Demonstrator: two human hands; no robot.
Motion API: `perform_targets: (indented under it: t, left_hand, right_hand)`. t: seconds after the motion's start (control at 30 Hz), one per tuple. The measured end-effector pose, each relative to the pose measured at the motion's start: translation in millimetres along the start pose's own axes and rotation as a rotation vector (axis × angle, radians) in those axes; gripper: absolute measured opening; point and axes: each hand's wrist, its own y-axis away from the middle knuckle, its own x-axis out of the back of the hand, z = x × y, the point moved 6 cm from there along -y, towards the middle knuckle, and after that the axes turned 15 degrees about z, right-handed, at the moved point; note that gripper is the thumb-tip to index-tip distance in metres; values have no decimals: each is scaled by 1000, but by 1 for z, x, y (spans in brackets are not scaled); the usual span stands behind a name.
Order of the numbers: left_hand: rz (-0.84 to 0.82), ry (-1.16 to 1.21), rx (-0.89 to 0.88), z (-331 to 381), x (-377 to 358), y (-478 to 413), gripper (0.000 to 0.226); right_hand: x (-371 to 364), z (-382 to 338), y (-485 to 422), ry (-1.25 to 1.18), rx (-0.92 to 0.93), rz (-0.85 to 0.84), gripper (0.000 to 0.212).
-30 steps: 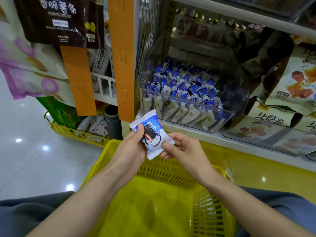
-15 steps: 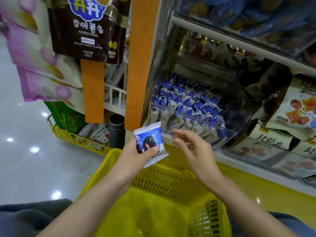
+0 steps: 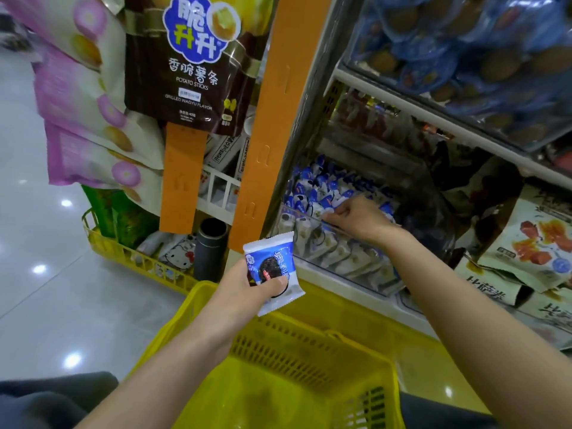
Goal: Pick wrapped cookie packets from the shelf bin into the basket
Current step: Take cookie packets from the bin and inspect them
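My left hand [image 3: 244, 292] grips a blue-and-white wrapped cookie packet [image 3: 272, 264], thumb across its front, above the far rim of the yellow plastic basket [image 3: 309, 331]. The basket sits low in front of me, and its floor looks bare. My right hand [image 3: 362, 219] is inside the clear shelf bin [image 3: 340, 261], fingers down among the pile of matching packets [image 3: 322, 187]. Whether those fingers hold a packet is hidden.
An orange shelf upright [image 3: 269, 119] stands left of the bin. Hanging snack bags [image 3: 192, 63] fill the upper left. A yellow wire rack [image 3: 130, 255] and a dark cylinder [image 3: 210, 249] sit at floor level. Pale snack bags [image 3: 538, 239] lie right of the bin, blue tubs [image 3: 464, 48] above.
My right hand let go of the packet and moved up and forward into the bin. My left hand kept the packet over the basket rim. The view tilted upward.
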Motion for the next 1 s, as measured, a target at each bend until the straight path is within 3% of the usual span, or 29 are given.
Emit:
perform_targets:
  t: [0.23, 0.33, 0.4, 0.47, 0.53, 0.6, 0.7, 0.77, 0.83, 0.93, 1.0]
  left_hand:
    - [4, 0, 59, -2, -2, 0, 12]
    - [25, 47, 115, -4, -1, -1, 13]
    - [-13, 146, 157, -1, -4, 1, 14]
    - [-72, 272, 206, 3, -10, 4, 21]
    - [-113, 370, 261, 5, -14, 7, 38]
    - [-165, 394, 274, 8, -16, 10, 53]
    - [-302, 416, 217, 18, -23, 19, 57]
    - [-361, 377, 179, 21, -26, 25, 51]
    - [-343, 283, 142, 20, -24, 28, 47]
    - [-263, 193, 140, 15, -19, 28, 53]
    - [-249, 168, 129, 16, -19, 29, 55]
  right_hand:
    - [4, 6, -4, -257, -175, 51, 17]
    - [38, 7, 0, -304, -169, 273, 4]
    - [71, -1, 9, -322, -71, 472, 9]
    - [92, -12, 25, -455, 12, 530, 6]
    - [97, -26, 43, -690, 23, 394, 12]
    - [83, -40, 65, -892, -13, 127, 15]
    - [51, -54, 102, -835, -10, -225, 9]
    - [33, -56, 120, -790, -7, -348, 4]
    - [26, -56, 125, -786, 7, -318, 3]
    - [37, -50, 116, -607, 105, -28, 5]
    - [40, -44, 112, -495, 130, 36, 8]
